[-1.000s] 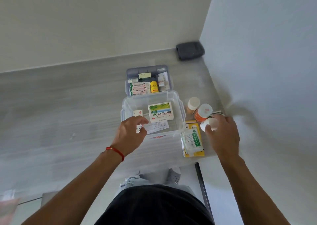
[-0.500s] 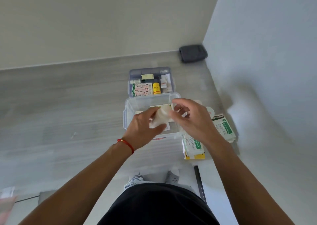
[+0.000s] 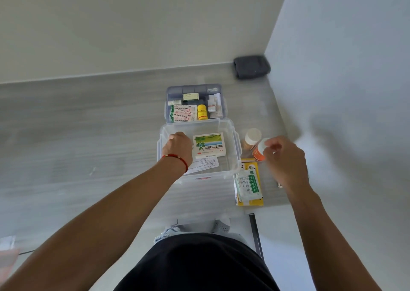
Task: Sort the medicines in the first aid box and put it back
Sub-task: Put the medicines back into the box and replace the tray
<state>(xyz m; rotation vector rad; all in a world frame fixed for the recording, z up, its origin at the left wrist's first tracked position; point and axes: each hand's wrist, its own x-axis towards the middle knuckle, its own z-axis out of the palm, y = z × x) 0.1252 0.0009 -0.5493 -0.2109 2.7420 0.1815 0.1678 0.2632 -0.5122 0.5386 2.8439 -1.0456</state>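
Note:
The clear first aid box (image 3: 237, 135) stands open on the grey floor. In it lie a green-and-white medicine carton (image 3: 209, 145) and a paper leaflet (image 3: 207, 164). My left hand (image 3: 178, 147) is down in the box's left part with its fingers curled; the white bottle it took is hidden under it. My right hand (image 3: 286, 159) is to the right of the box, and its fingertips pinch the white cap of an orange bottle (image 3: 259, 152). A brown bottle with a white cap (image 3: 252, 136) stands just behind that one.
The box's inner tray (image 3: 169, 92) sits behind it, holding sachets, a yellow bottle (image 3: 202, 112) and small cartons. A yellow carton topped with green-printed sachets (image 3: 248, 186) lies right of the box. A dark grey cloth (image 3: 251, 66) lies in the corner. Walls close off the back and right.
The hands met over the box, where the white bottle passed to my left hand. My left hand then dropped into the box, and my right hand swung back right to the orange bottle.

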